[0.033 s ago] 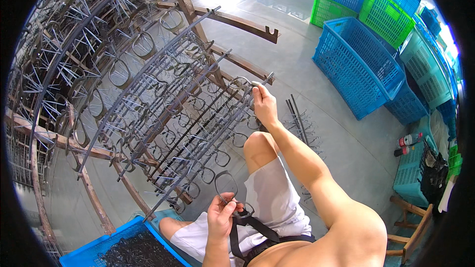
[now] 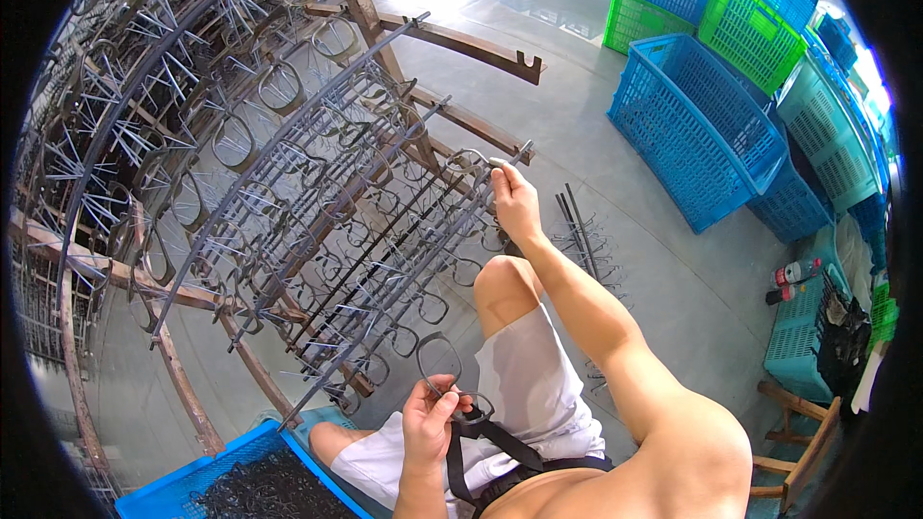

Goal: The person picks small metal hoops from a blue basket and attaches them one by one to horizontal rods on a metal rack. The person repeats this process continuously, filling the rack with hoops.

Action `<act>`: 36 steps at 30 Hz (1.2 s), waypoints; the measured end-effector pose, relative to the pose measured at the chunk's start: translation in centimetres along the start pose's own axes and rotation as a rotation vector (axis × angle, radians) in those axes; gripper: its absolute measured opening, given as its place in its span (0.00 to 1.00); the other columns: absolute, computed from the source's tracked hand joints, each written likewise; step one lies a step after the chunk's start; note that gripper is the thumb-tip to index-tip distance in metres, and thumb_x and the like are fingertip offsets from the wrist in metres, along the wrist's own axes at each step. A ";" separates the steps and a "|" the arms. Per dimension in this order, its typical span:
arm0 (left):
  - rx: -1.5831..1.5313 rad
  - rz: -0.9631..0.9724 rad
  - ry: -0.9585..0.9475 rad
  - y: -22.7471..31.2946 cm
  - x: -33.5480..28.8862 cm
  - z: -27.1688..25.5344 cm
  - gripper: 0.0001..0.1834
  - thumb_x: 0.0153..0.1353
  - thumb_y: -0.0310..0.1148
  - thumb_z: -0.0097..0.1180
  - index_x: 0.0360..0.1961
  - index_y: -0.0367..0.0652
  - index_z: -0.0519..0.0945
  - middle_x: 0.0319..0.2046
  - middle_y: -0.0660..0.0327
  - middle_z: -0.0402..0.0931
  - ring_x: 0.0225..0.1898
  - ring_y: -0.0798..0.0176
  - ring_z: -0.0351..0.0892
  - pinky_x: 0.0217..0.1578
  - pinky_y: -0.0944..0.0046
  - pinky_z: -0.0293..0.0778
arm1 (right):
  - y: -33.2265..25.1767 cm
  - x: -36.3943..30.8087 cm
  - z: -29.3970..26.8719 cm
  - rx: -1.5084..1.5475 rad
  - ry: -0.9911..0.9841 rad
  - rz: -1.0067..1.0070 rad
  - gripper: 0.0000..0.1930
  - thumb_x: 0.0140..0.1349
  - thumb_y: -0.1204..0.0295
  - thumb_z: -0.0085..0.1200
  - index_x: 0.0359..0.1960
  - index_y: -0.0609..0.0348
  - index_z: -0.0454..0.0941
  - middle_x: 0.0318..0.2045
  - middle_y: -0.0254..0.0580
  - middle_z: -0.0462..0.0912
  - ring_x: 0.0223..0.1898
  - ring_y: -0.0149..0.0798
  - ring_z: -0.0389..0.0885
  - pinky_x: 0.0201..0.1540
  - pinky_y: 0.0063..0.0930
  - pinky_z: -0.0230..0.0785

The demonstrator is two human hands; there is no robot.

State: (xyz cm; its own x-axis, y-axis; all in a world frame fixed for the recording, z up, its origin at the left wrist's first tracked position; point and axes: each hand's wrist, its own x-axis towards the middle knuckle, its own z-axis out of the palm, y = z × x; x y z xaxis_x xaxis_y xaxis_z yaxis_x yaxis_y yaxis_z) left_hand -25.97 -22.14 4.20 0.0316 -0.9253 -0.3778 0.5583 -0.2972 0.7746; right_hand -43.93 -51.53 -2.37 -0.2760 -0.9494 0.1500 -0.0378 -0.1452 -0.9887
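My left hand (image 2: 429, 420), low in front of my lap, is closed on dark metal loops (image 2: 439, 354); one rounded loop stands up from the fingers and another hangs at their right. With the arm stretched out, my right hand (image 2: 516, 204) is closed in a pinch at the far end of the nearest metal rod (image 2: 399, 296). A loop (image 2: 468, 156) hangs just left of those fingertips, but what exactly they grip is hidden. Many similar loops hang on short prongs along the rods of the brown rack (image 2: 471, 43).
A blue crate (image 2: 183, 477) of small dark pieces stands at lower left. Two prong-covered rods (image 2: 577, 231) lie on the floor beyond my knee. Blue crates (image 2: 687, 135) and green crates (image 2: 750, 34) are stacked at right, with a wooden stool (image 2: 812, 457) nearer me.
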 end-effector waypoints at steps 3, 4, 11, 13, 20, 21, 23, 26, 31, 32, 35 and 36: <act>0.005 0.012 0.020 0.0 -0.1 -0.4 0.12 0.55 0.22 0.54 0.42 0.36 0.72 0.32 0.59 0.75 0.30 0.61 0.79 0.31 0.64 0.76 | -0.8 -0.1 -0.2 -0.098 -0.010 -0.025 0.13 0.64 0.65 0.48 0.43 0.59 0.75 0.13 0.35 0.65 0.17 0.26 0.62 0.21 0.26 0.58; 0.006 0.018 0.028 0.0 -0.1 -0.5 0.12 0.55 0.22 0.54 0.42 0.36 0.72 0.32 0.59 0.75 0.30 0.62 0.78 0.31 0.64 0.76 | -1.0 -0.7 0.5 -0.127 0.022 -0.055 0.12 0.64 0.65 0.48 0.43 0.58 0.75 0.13 0.36 0.65 0.17 0.26 0.62 0.21 0.26 0.59; -0.027 -0.008 -0.011 -0.1 0.5 0.8 0.11 0.56 0.23 0.55 0.40 0.35 0.72 0.32 0.59 0.75 0.29 0.63 0.77 0.31 0.65 0.74 | -2.1 -2.5 1.5 -0.181 0.141 -0.120 0.13 0.64 0.66 0.47 0.45 0.57 0.75 0.16 0.45 0.71 0.18 0.32 0.67 0.24 0.28 0.63; -0.034 -0.003 -0.018 -0.1 0.4 0.9 0.11 0.56 0.23 0.55 0.40 0.35 0.73 0.32 0.59 0.75 0.29 0.63 0.77 0.31 0.65 0.74 | -1.8 -1.9 1.3 -0.173 0.102 -0.012 0.13 0.64 0.65 0.47 0.45 0.58 0.75 0.16 0.45 0.71 0.18 0.32 0.68 0.25 0.28 0.64; -0.031 0.045 -0.019 -0.1 -0.2 0.3 0.12 0.55 0.24 0.55 0.41 0.38 0.72 0.33 0.59 0.75 0.29 0.62 0.77 0.30 0.65 0.74 | -3.2 -0.5 -1.6 0.298 -0.144 0.335 0.14 0.65 0.64 0.46 0.45 0.59 0.73 0.21 0.33 0.73 0.20 0.27 0.71 0.19 0.19 0.65; -0.029 0.066 -0.008 0.0 -0.1 0.3 0.12 0.55 0.24 0.56 0.41 0.38 0.72 0.32 0.59 0.75 0.29 0.62 0.77 0.30 0.65 0.74 | -3.5 -0.8 -2.0 0.344 -0.123 0.336 0.15 0.64 0.64 0.46 0.47 0.60 0.72 0.23 0.35 0.74 0.21 0.27 0.72 0.20 0.19 0.66; -0.027 0.108 0.013 0.2 0.3 0.4 0.12 0.54 0.23 0.56 0.40 0.38 0.72 0.32 0.59 0.75 0.29 0.62 0.77 0.30 0.65 0.74 | -4.1 -2.4 -2.5 -0.032 0.005 -0.013 0.16 0.63 0.66 0.47 0.49 0.64 0.69 0.29 0.43 0.75 0.28 0.38 0.75 0.32 0.30 0.70; -0.043 0.272 0.131 0.3 1.4 1.2 0.12 0.54 0.21 0.57 0.40 0.38 0.72 0.31 0.60 0.74 0.28 0.65 0.75 0.28 0.67 0.72 | -7.3 -9.7 -2.5 -0.499 -0.177 -0.436 0.20 0.60 0.67 0.51 0.51 0.64 0.67 0.38 0.51 0.72 0.40 0.48 0.73 0.45 0.39 0.65; 0.449 0.240 0.121 2.7 2.6 2.9 0.16 0.53 0.25 0.61 0.43 0.32 0.75 0.27 0.63 0.76 0.27 0.73 0.74 0.28 0.71 0.71 | -16.0 -16.3 -3.1 -0.544 -0.536 -0.649 0.22 0.55 0.65 0.56 0.50 0.60 0.69 0.45 0.51 0.70 0.48 0.50 0.69 0.50 0.39 0.62; 0.678 0.220 0.004 3.8 2.5 2.4 0.16 0.51 0.27 0.63 0.41 0.33 0.77 0.26 0.63 0.78 0.27 0.75 0.73 0.29 0.73 0.71 | -16.1 -16.3 -2.9 -0.629 -0.444 -0.790 0.21 0.56 0.65 0.56 0.49 0.60 0.70 0.45 0.51 0.70 0.48 0.49 0.69 0.49 0.39 0.62; 0.801 0.218 -0.270 6.1 1.8 0.8 0.14 0.49 0.26 0.65 0.38 0.35 0.79 0.27 0.62 0.79 0.27 0.75 0.74 0.28 0.72 0.72 | -14.5 -13.3 -2.2 -0.224 -1.057 -0.850 0.18 0.56 0.64 0.55 0.46 0.59 0.73 0.38 0.48 0.75 0.44 0.46 0.74 0.45 0.37 0.66; 0.673 0.271 -0.162 6.4 1.3 0.9 0.13 0.47 0.24 0.66 0.34 0.34 0.78 0.26 0.62 0.79 0.25 0.74 0.74 0.27 0.73 0.71 | -14.2 -13.4 -2.4 -0.313 -1.330 -0.556 0.16 0.56 0.67 0.56 0.45 0.58 0.74 0.32 0.44 0.78 0.36 0.45 0.77 0.39 0.33 0.70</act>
State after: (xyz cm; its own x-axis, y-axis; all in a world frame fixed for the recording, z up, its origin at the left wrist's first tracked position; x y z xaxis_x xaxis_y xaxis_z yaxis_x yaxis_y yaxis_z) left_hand -23.07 -25.47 9.16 -0.0561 -0.9944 -0.0896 -0.0823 -0.0849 0.9930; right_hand -42.02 -36.03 9.61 0.9016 -0.3702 0.2238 -0.0908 -0.6677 -0.7389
